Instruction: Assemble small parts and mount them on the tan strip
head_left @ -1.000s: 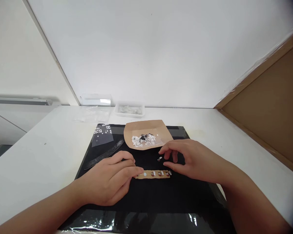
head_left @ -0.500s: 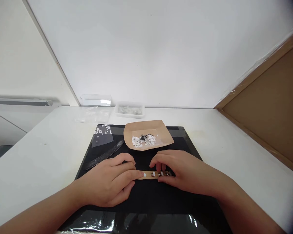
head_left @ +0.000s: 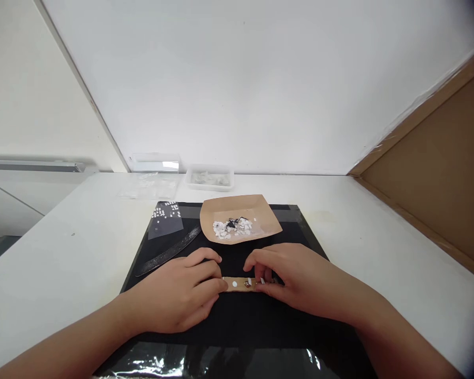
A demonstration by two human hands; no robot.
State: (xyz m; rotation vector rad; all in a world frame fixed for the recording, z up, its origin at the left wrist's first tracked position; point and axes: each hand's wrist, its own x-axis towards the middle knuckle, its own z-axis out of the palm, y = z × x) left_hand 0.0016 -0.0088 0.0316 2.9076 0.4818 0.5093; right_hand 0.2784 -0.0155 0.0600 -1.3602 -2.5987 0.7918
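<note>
A narrow tan strip point(head_left: 240, 285) lies across the black mat point(head_left: 253, 321), bearing a white dot, white tabs and small shiny round pieces. My left hand point(head_left: 185, 292) rests palm down at the strip's left end, its fingers curled and closed on that end. From the right, my right hand point(head_left: 288, 271) reaches over the other end, thumb and fingers bent together around it and partly covering the shiny pieces. Just beyond the hands stands a brown paper tray point(head_left: 260, 210) with white and black scraps inside.
A dark curved file point(head_left: 168, 255) and a clear sheet with small white labels point(head_left: 166, 226) lie on the mat's left side. Behind are a translucent tub point(head_left: 210, 187) and clear plastic bags point(head_left: 150, 187). A cardboard panel point(head_left: 438, 158) stands at the right.
My left index finger has drawn back slightly to the left from the white dot. My right fingers have shifted a little over the strip, covering more of the shiny pieces.
</note>
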